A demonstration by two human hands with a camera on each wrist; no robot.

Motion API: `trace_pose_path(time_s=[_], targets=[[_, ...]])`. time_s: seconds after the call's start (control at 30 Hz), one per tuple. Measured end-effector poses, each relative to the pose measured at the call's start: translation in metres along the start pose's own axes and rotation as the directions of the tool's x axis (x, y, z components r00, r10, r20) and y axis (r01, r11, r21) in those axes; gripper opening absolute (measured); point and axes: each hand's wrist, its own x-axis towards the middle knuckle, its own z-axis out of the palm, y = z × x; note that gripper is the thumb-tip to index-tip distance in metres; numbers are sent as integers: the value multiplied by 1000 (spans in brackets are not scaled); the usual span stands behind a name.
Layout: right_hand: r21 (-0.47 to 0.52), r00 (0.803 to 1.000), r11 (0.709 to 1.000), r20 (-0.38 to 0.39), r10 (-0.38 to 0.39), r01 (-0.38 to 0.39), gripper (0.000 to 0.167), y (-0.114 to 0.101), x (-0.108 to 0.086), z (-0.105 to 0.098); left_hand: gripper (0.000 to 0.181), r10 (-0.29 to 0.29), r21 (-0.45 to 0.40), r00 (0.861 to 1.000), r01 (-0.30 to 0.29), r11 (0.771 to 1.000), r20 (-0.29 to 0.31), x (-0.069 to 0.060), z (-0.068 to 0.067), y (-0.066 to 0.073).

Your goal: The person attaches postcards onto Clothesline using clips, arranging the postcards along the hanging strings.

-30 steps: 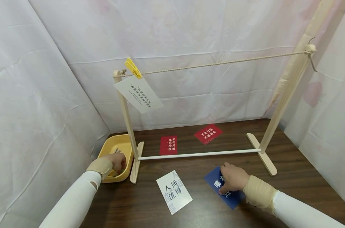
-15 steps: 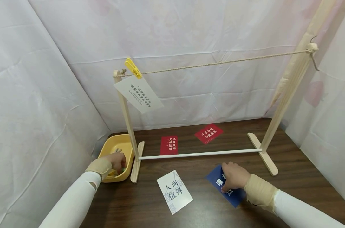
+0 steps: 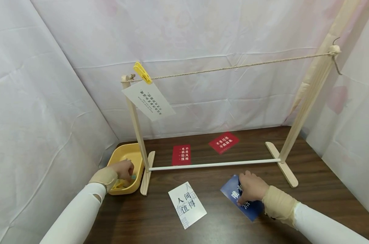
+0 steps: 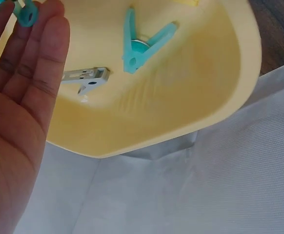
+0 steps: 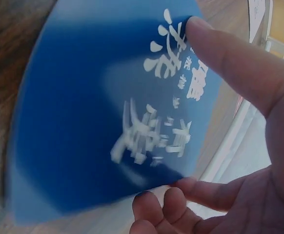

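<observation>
At five o'clock in the head view, a deep-blue rectangular card with white characters [image 5: 91,122] bows in the person's right hand [image 3: 253,186], thumb on its face, fingers at one edge. It looks light, springy and easily creased; edge holds should suit. At eight o'clock, inside a rounded yellow plastic tub [image 3: 123,151], the left hand [image 3: 123,169] pinches a small teal plastic clip [image 4: 28,14].

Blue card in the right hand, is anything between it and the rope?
Nothing visible blocks it. The right hand holds the blue card on the near side of the white rod, which runs low, beneath the rope. The hanging white card is only near the rope's left end.
</observation>
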Motion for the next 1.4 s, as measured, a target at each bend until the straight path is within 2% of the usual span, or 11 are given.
trace_pose_path(time_s=[0.2, 0.27, 0.4, 0.47, 0.57, 0.67, 0.77, 0.97, 1.1, 1.23, 1.4], targets=[[29, 1000, 1000, 11, 2, -2, 93, 1, 1, 3, 27, 32, -20, 999, -32, 999, -22, 2, -4, -9], [44, 1000, 999, 16, -1, 1, 92, 1, 1, 3, 27, 45, -10, 999, -45, 999, -20, 9, -3, -20], [75, 1000, 997, 5, -16, 16, 89, 0, 2, -1, 24, 91, 36, 995, -90, 995, -33, 33, 9, -63], [90, 1000, 996, -11, -23, 24, 87, -1, 2, -3, 20, 91, 38, 995, -89, 995, -35, 35, 7, -67], [121, 999, 993, -34, -7, 11, 83, -1, 4, -4, 12, 43, -3, 998, -43, 999, -40, 22, -8, -46], [131, 998, 991, -60, 10, -2, 75, 0, 6, -5, 24, 25, -34, 998, -28, 999, -61, 6, -22, -21], [129, 996, 992, -91, 8, 4, 64, 0, 7, -4, 34, 25, -12, 996, -26, 1000, -87, -1, -27, -11], [168, 994, 985, -106, -5, 22, 54, -1, 8, -6, 20, 52, 20, 993, -50, 999, -108, -2, -31, -10], [193, 996, 981, -92, -3, 21, 50, -1, 8, -7, 10, 69, 8, 992, -68, 998, -104, 2, -29, -18], [231, 997, 973, -78, -8, 26, 44, -1, 7, -8, 13, 68, -3, 993, -69, 998, -94, -1, -32, -17], [269, 994, 959, -82, -69, 89, 32, -2, 4, -12, 19, 70, -8, 991, -72, 997, -113, -13, -37, -8]])
